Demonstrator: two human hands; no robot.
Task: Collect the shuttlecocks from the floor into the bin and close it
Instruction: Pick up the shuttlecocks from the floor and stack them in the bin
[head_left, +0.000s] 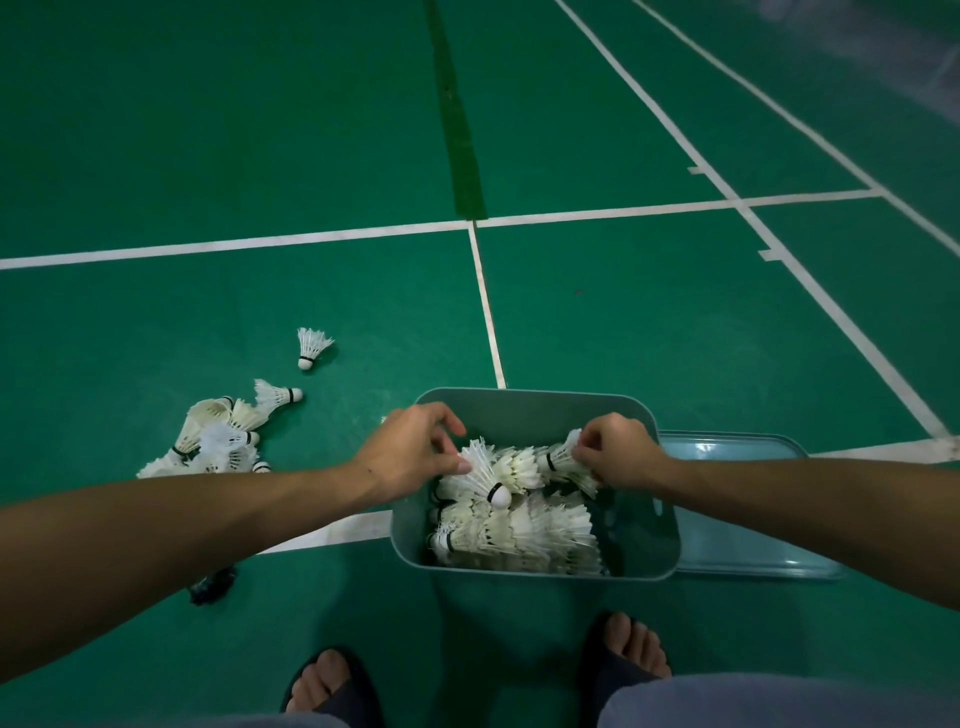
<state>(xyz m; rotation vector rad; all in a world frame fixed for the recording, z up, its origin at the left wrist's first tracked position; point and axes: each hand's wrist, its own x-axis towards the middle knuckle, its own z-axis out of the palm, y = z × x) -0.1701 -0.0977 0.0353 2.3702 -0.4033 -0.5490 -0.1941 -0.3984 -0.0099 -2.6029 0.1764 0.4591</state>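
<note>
A grey-green bin (535, 569) stands on the court floor just in front of my feet, holding several white shuttlecocks (524, 530). My left hand (410, 457) is over the bin's left side and pinches the feathers of a shuttlecock (485, 475) with its cork pointing toward me. Over the far right side, my right hand (618, 452) grips another shuttlecock (563, 460) by its feathers. The bin's lid (748, 545) lies flat on the floor to the right of the bin. A pile of shuttlecocks (218, 436) lies on the floor to the left, with two loose ones (311, 345) beyond it.
White court lines (485, 306) cross the green floor; one runs under the bin. A small dark object (210, 587) lies on the floor under my left forearm. My sandalled feet (327, 680) stand close behind the bin.
</note>
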